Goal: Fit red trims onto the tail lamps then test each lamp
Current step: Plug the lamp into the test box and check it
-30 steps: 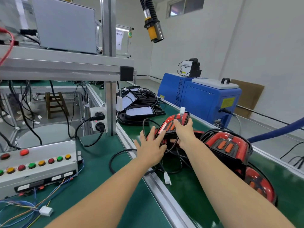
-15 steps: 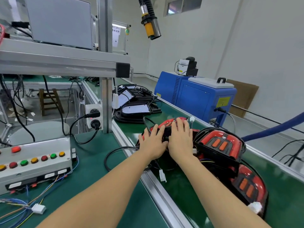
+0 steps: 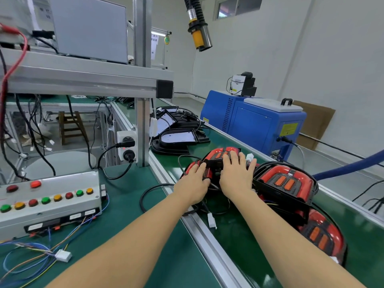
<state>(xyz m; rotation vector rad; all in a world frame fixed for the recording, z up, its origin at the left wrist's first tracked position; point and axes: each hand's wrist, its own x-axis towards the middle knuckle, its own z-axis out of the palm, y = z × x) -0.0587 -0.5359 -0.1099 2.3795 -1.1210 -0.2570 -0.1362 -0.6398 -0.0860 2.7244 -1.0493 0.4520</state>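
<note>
Both hands down flat now on the tail lamp [image 3: 218,161] at the far end of the red pile on the green conveyor belt [image 3: 239,242]. Left hand [image 3: 194,182] spread over the lamp's near-left corner, fingers straight and pressing on the black housing, nothing pinched. Right hand [image 3: 235,175] laid palm-down just beside it, fingers fanned toward the red trim [image 3: 218,151] at the lamp's far edge, pressing rather than gripping. A second ago: right hand up at the lamp's tip, pinching near the white connector; half a second ago: already lowered onto the lamp beside the left. Since then, barely any shift, only the fingers a touch farther apart. White connector [image 3: 249,157] poking up just right of the right fingertips, free of both hands. Second lamp [image 3: 284,181] immediately to the right, red lens with two orange inserts, touching the pressed one; third lamp [image 3: 320,235] nearer and lower on the belt, partly under the second. Loose white plug [image 3: 212,221] on the belt near the aluminium rail. Black lamp housings [image 3: 178,140] stacked farther along the belt, well apart. Button box [image 3: 49,202] on the left bench, blue machine [image 3: 255,121] beyond the belt on the right.
</note>
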